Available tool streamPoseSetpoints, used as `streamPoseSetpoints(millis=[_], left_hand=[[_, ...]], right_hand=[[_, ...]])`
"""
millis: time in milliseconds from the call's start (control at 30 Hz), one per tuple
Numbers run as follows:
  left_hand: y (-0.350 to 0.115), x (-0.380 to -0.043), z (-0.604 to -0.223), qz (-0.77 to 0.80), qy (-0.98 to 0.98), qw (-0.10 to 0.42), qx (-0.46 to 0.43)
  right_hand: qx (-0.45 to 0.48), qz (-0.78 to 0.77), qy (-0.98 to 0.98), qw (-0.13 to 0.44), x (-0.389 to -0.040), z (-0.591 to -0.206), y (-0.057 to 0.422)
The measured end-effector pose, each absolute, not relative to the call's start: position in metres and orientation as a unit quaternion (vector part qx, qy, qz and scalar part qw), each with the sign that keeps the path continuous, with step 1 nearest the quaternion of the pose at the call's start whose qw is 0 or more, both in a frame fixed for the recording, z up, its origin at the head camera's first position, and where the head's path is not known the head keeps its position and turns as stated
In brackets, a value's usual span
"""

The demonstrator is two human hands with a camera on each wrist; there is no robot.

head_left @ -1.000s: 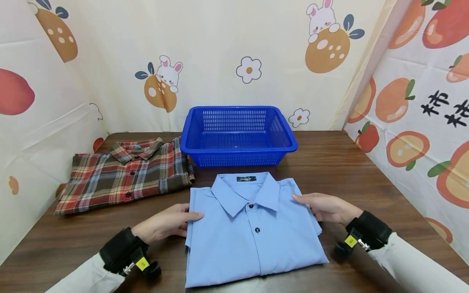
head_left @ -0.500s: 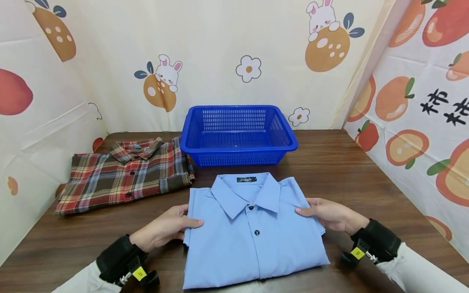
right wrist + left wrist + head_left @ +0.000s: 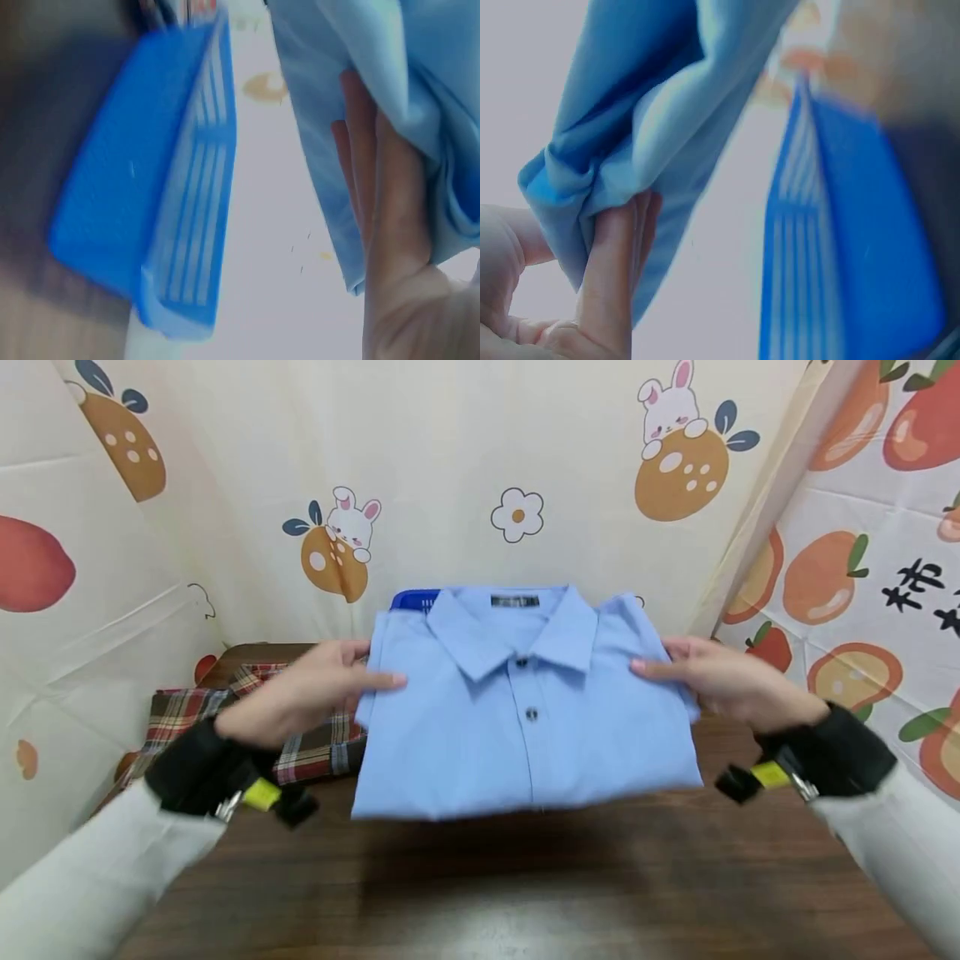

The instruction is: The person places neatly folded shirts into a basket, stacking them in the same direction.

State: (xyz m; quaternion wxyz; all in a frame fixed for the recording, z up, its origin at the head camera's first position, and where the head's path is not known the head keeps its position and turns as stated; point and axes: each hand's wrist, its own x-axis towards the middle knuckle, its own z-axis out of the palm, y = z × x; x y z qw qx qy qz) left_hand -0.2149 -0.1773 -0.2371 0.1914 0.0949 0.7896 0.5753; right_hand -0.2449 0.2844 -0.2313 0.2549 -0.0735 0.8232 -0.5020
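A folded light-blue collared shirt (image 3: 480,727) hangs in the air above the table, collar facing away from me. My left hand (image 3: 318,685) pinches its left edge, thumb on top and fingers underneath. At the right edge, my right hand (image 3: 727,681) grips it the same way. In the left wrist view, the shirt's layered edge (image 3: 645,127) bunches over the fingers. The right wrist view shows straight fingers (image 3: 394,180) beneath the cloth. Behind the shirt, the blue plastic basket (image 3: 411,600) is mostly hidden in the head view; both wrist views show its slotted side.
A folded plaid shirt (image 3: 322,756) lies on the left of the dark wooden table (image 3: 525,885), partly covered by my left hand. Printed curtains (image 3: 450,468) stand behind and on both sides.
Both hands have lifted the blue shirt off the table and carried it forward, and it now covers most of the basket. The plaid shirt has stayed in place.
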Motion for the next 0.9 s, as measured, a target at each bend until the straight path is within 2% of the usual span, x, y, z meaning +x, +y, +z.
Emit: streamPoseSetpoints(millis=[167, 333, 533, 733, 800, 900], left_hand=[[-0.165, -0.298, -0.219, 0.515, 0.850, 0.106, 0.038], [-0.159, -0.361, -0.240, 0.438, 0.895, 0.077, 0.033], [-0.156, -0.434, -0.291, 0.266, 0.961, 0.060, 0.047], [-0.155, -0.524, -0.359, 0.113, 0.986, 0.099, 0.065], [-0.153, -0.539, -0.366, 0.089, 0.988, 0.103, 0.066], [-0.140, -0.535, -0.359, 0.082, 0.991, 0.089, 0.062]], right_hand=[[-0.076, -0.487, 0.844, 0.211, -0.326, -0.219, 0.259], [-0.029, -0.464, 0.861, 0.206, -0.381, -0.237, 0.228], [0.017, -0.416, 0.882, 0.219, -0.408, -0.252, 0.208], [0.025, -0.299, 0.917, 0.264, -0.432, -0.263, 0.207], [0.012, -0.264, 0.931, 0.251, -0.444, -0.267, 0.207], [-0.036, -0.191, 0.966, 0.170, -0.464, -0.272, 0.205]])
